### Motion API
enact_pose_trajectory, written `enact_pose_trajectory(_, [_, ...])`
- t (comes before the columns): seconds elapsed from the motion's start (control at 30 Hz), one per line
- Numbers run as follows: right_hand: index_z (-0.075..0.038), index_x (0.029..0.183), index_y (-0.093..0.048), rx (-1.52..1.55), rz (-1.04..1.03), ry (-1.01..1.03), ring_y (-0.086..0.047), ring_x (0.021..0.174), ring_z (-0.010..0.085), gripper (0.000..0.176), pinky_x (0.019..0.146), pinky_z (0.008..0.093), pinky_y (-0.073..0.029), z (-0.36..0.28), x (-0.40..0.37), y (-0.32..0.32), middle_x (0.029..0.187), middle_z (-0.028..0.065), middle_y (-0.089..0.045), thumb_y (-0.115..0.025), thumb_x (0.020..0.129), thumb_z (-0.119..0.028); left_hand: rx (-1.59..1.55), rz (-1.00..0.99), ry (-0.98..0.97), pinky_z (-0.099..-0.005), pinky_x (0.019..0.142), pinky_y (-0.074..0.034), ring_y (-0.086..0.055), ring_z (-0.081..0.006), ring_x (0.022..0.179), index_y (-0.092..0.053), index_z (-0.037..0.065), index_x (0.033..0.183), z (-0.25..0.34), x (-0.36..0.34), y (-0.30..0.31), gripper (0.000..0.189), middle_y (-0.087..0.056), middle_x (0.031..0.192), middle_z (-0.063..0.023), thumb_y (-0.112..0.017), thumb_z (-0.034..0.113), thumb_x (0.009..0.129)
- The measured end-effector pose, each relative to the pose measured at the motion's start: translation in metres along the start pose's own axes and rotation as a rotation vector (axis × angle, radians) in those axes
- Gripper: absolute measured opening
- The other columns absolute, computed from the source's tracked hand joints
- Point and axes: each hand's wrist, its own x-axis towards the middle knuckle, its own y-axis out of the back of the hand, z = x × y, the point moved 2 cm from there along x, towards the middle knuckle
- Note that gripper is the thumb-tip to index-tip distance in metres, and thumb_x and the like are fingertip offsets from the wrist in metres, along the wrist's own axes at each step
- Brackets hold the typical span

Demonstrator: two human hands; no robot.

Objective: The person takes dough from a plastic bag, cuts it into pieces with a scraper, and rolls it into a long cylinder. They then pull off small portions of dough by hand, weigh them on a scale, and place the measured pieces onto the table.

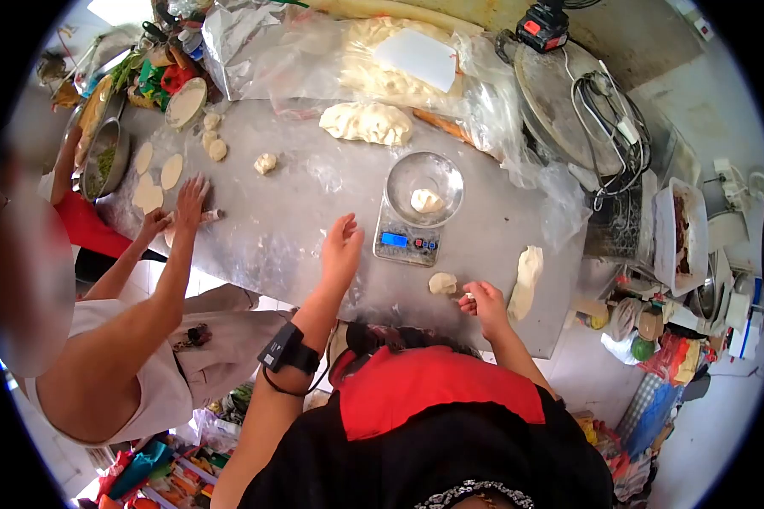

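Observation:
My left hand [341, 248] lies flat on the floured metal table [297, 212], fingers apart, holding nothing, just left of a digital scale [409, 240]. The scale's steel bowl [424, 178] holds one small dough piece [425, 200]. My right hand [482, 304] is curled at the table's near edge, fingers pinched on a small bit of dough. A dough ball [441, 282] lies just left of it. A long strip of dough [526, 280] lies to its right.
A co-worker at the left presses both hands [178, 208] on a rolling pin near flat dough rounds [148, 195]. A large dough lump [367, 123] and a bagged dough mass [390, 68] sit at the back. A filling bowl [106, 161] stands far left.

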Motion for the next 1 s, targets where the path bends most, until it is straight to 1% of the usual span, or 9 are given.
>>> enact_pose_trajectory(0.2, [-0.005,0.101,-0.058,-0.013,0.045,0.034,-0.060,0.072,0.0115,0.018,0.059,0.0228,-0.044,-0.006,-0.003,-0.007,0.084,0.0053,-0.064,-0.053,0.087,-0.015,0.536,-0.189,-0.336,-0.0386,0.085,-0.046,-0.060,-0.0291,0.098,-0.058,0.006,0.117,0.095,0.025,-0.057,0.044,-0.061,0.110,-0.0144,-0.064,0.026,0.078])
enact_pose_trajectory(0.3, [-0.004,0.106,-0.054,-0.013,0.019,0.109,-0.060,0.076,0.0120,0.020,0.065,0.0240,-0.045,-0.028,0.002,-0.011,0.089,0.0067,-0.065,-0.053,0.087,-0.011,0.941,-0.323,-0.363,-0.0427,0.086,-0.044,-0.059,-0.0314,0.101,-0.059,0.009,0.113,0.119,0.034,-0.090,0.043,-0.061,0.109,-0.0153,-0.063,0.030,0.076])
enact_pose_trajectory(0.4, [-0.004,0.109,-0.052,0.024,0.006,0.200,-0.061,0.079,0.0125,0.022,0.068,0.0248,-0.046,-0.045,-0.003,-0.015,0.092,0.0079,-0.065,-0.053,0.088,-0.011,1.008,-0.317,-0.310,-0.0422,0.087,-0.042,-0.060,-0.0300,0.099,-0.060,0.012,0.111,0.096,0.047,-0.111,0.040,-0.060,0.107,-0.0147,-0.061,0.028,0.075])
enact_pose_trajectory(0.5, [-0.003,0.108,-0.053,-0.003,0.008,0.246,-0.061,0.080,0.0127,0.021,0.070,0.0255,-0.047,-0.068,-0.003,-0.019,0.092,0.0081,-0.065,-0.054,0.089,-0.012,0.694,-0.303,-0.328,-0.0427,0.086,-0.042,-0.060,-0.0311,0.094,-0.058,0.008,0.105,0.089,0.045,-0.106,0.032,-0.058,0.104,-0.0147,-0.058,0.014,0.074])
enact_pose_trajectory(0.6, [-0.001,0.104,-0.058,-0.014,-0.026,0.347,-0.061,0.078,0.0122,0.018,0.070,0.0257,-0.048,-0.091,0.000,-0.034,0.089,0.0077,-0.065,-0.056,0.090,-0.012,0.205,-0.357,-0.319,-0.0404,0.083,-0.045,-0.059,-0.0329,0.090,-0.057,0.004,0.108,0.105,0.023,-0.088,0.034,-0.057,0.103,-0.0156,-0.055,0.007,0.073])
enact_pose_trajectory(0.7, [0.001,0.101,-0.061,-0.094,-0.082,0.474,-0.061,0.076,0.0117,0.018,0.069,0.0261,-0.049,-0.116,0.004,-0.058,0.085,0.0067,-0.065,-0.056,0.090,-0.013,-0.005,-0.431,-0.349,-0.0312,0.084,-0.045,-0.058,-0.0229,0.091,-0.057,0.005,0.115,0.103,0.002,-0.078,0.043,-0.056,0.100,-0.0109,-0.053,-0.002,0.073])
enact_pose_trajectory(0.9, [0.002,0.106,-0.060,-0.450,-0.113,0.684,-0.062,0.074,0.0133,0.023,0.069,0.0281,-0.049,-0.130,0.009,-0.087,0.084,0.0053,-0.066,-0.053,0.090,-0.013,-0.570,-0.427,-0.009,-0.0292,0.081,-0.048,-0.057,-0.0141,0.095,-0.053,0.001,0.123,0.100,-0.023,-0.064,0.038,-0.058,0.104,-0.0044,-0.053,0.005,0.086])
enact_pose_trajectory(0.93, [0.002,0.108,-0.060,-0.507,-0.124,0.701,-0.062,0.074,0.0136,0.024,0.070,0.0283,-0.049,-0.128,0.006,-0.088,0.084,0.0053,-0.066,-0.053,0.090,-0.012,-0.491,-0.448,0.041,-0.0281,0.079,-0.048,-0.057,-0.0135,0.093,-0.053,0.001,0.123,0.101,-0.022,-0.063,0.037,-0.059,0.103,-0.0044,-0.053,0.006,0.087])
enact_pose_trajectory(1.0, [0.001,0.111,-0.059,-0.325,-0.257,0.549,-0.062,0.074,0.0146,0.026,0.071,0.0286,-0.049,-0.117,0.005,-0.085,0.084,0.0062,-0.066,-0.051,0.090,-0.011,-0.329,-0.514,0.173,-0.0258,0.075,-0.049,-0.059,-0.0123,0.088,-0.053,0.001,0.122,0.095,-0.023,-0.057,0.034,-0.062,0.101,-0.0043,-0.053,0.008,0.089])
